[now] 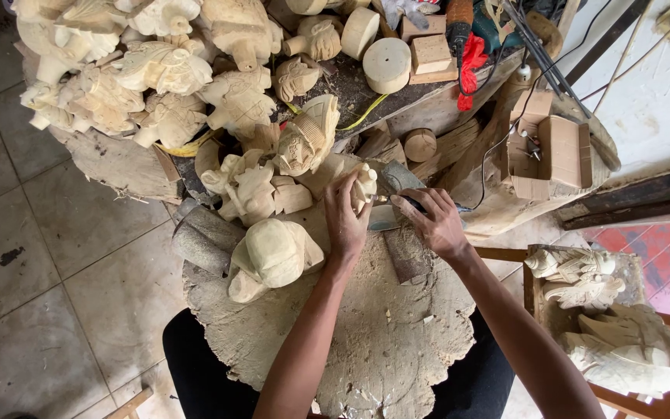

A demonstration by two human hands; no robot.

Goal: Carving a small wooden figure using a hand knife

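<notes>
**Gently: a small carving under the tool**

Up at the far edge of the wood slab (366,341) we hold a small pale carving (364,185). It looks light and stiff, with thin details that could chip, so we judge the thick body the place to hold. Our left hand (344,221) wraps it closely; our right hand (436,221) curls shut around a dark-handled tool (420,206) beside it.

A small pale wooden carving (364,186) and a flat metal chisel blade (385,219) are sitting in my fingers.
I am holding the unpainted carving upright over the rough stump top (381,341), with the blade lying just right of it.
</notes>
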